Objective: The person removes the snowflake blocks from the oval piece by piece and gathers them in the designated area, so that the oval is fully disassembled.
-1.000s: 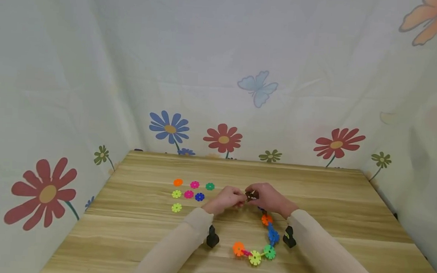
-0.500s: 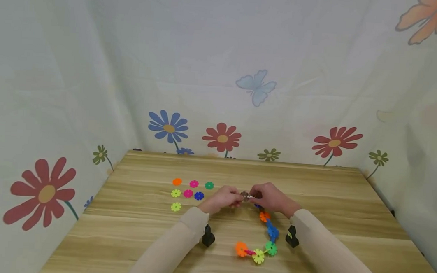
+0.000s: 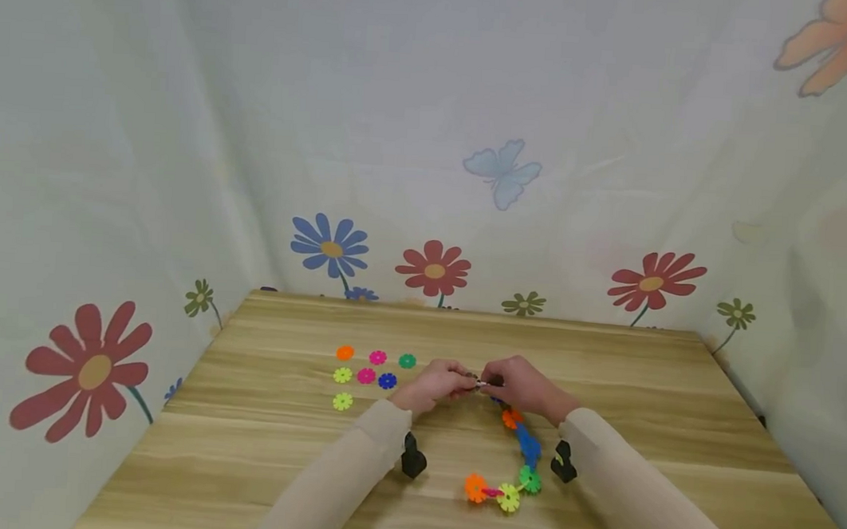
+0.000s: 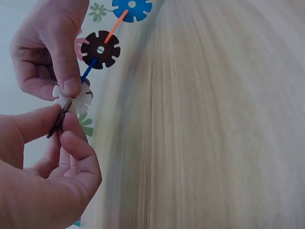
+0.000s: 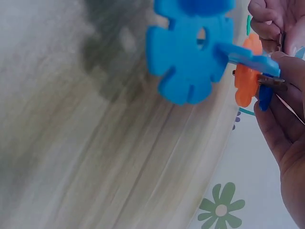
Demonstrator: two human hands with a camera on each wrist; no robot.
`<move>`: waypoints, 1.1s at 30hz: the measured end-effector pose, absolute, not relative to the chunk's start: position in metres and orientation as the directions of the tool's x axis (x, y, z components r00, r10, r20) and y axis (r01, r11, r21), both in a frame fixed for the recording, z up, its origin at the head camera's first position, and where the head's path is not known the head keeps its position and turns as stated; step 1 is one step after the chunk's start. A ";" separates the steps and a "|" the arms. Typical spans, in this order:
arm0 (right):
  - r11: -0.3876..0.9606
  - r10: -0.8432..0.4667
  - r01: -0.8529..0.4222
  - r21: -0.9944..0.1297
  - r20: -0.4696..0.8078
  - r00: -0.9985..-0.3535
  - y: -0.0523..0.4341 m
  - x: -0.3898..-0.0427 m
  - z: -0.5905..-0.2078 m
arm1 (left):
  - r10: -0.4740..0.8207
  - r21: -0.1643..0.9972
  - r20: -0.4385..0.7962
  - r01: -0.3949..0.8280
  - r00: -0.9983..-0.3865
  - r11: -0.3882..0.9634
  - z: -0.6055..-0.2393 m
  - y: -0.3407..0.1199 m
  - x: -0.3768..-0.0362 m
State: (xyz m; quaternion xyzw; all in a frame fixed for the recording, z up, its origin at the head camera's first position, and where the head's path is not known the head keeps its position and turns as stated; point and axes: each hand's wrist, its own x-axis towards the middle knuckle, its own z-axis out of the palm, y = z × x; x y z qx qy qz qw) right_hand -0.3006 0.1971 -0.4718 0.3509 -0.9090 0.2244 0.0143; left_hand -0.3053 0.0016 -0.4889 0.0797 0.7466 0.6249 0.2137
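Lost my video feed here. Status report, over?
Left hand pinches a brown disc. Right hand pinches the chain's white end disc; discs meeting edge to edge. Nothing in between; loose discs lie aside, left.

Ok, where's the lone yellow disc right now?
Head view: the yellow disc lies alone on the table, left of the left hand, just nearer than the loose discs.

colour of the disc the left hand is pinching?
Dark brown snowflake disc, edge-on in the left hand; left wrist view shows it best.
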 end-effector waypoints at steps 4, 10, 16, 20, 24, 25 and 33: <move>0.655 -0.627 -0.636 -0.407 0.177 -0.759 0.197 -0.300 -0.473 | 0.330 0.970 -0.217 -0.165 -0.919 0.179 -0.488 0.006 -0.303; 0.642 -0.647 -0.670 -0.374 0.206 -0.735 0.195 -0.301 -0.472 | 0.256 0.965 -0.185 -0.127 -0.949 0.228 -0.486 0.009 -0.302; 0.644 -0.646 -0.670 -0.368 0.207 -0.735 0.196 -0.302 -0.471 | 0.205 0.950 -0.142 -0.074 -0.968 0.305 -0.484 0.006 -0.305; 0.665 -0.627 -0.653 -0.363 0.204 -0.752 0.200 -0.303 -0.474 | 0.226 0.963 -0.114 -0.052 -0.967 0.265 -0.478 -0.001 -0.309; 0.679 -0.614 -0.636 -0.367 0.192 -0.766 0.204 -0.304 -0.477 | 0.245 0.973 -0.126 -0.072 -0.961 0.219 -0.466 -0.015 -0.316; 0.681 -0.611 -0.632 -0.369 0.190 -0.769 0.204 -0.305 -0.478 | 0.247 0.973 -0.128 -0.073 -0.960 0.221 -0.463 -0.019 -0.317; 0.695 -0.589 -0.613 -0.375 0.192 -0.785 0.208 -0.302 -0.477 | 0.295 0.959 -0.139 -0.053 -0.945 0.279 -0.449 -0.055 -0.327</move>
